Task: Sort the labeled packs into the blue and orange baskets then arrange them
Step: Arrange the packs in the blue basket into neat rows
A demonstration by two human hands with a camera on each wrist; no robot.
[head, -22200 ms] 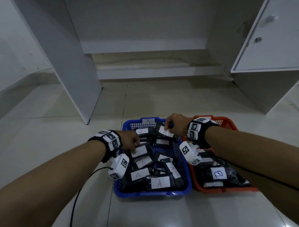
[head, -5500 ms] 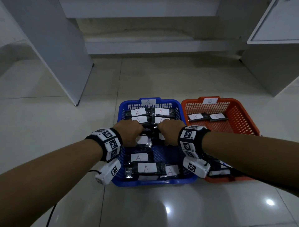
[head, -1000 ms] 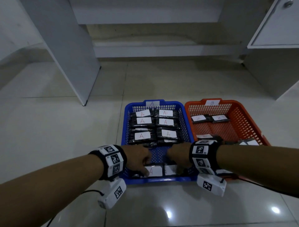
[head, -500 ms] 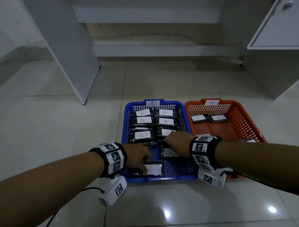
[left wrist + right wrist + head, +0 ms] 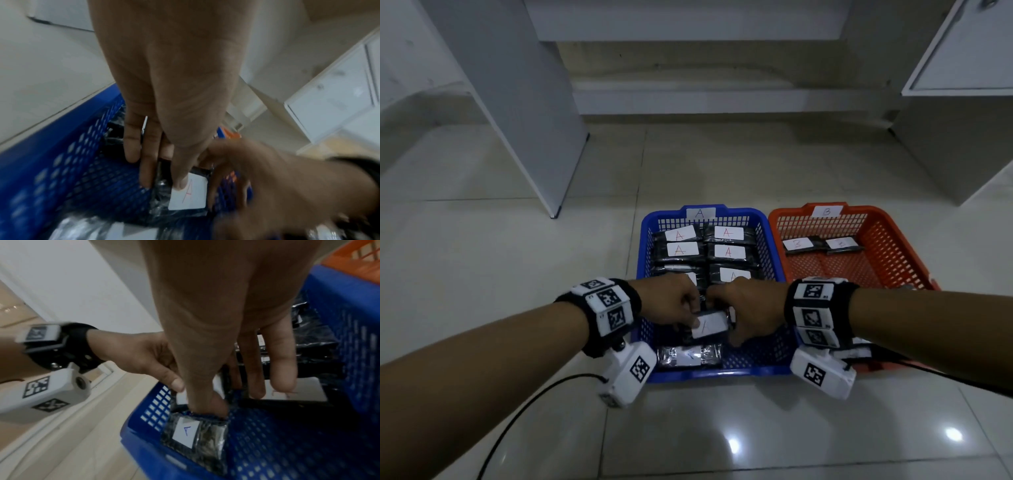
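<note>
My left hand point(image 5: 686, 317) and right hand point(image 5: 734, 327) meet over the middle of the blue basket point(image 5: 722, 374). Both hold one black pack with a white A label point(image 5: 709, 325). In the left wrist view my left thumb presses on the label point(image 5: 189, 194) with fingers under the pack, and the blurred right hand point(image 5: 226, 170) grips its right end. Several A packs point(image 5: 727, 251) lie in two columns at the basket's back. Another pack point(image 5: 690, 356) lies at the front left, also seen as the pack point(image 5: 185, 433) below my right hand point(image 5: 226, 394).
The orange basket point(image 5: 887, 253) stands right of the blue one, touching it, with two B packs point(image 5: 798, 244) along its back wall. More packs lie at its near end under my right forearm. A white panel point(image 5: 527, 137) stands on the tiled floor at left, a cabinet point(image 5: 962, 102) at right.
My left hand has lifted the A pack from the basket's front and moved it toward the middle. My right hand came back from the right column and took hold of its other end.
</note>
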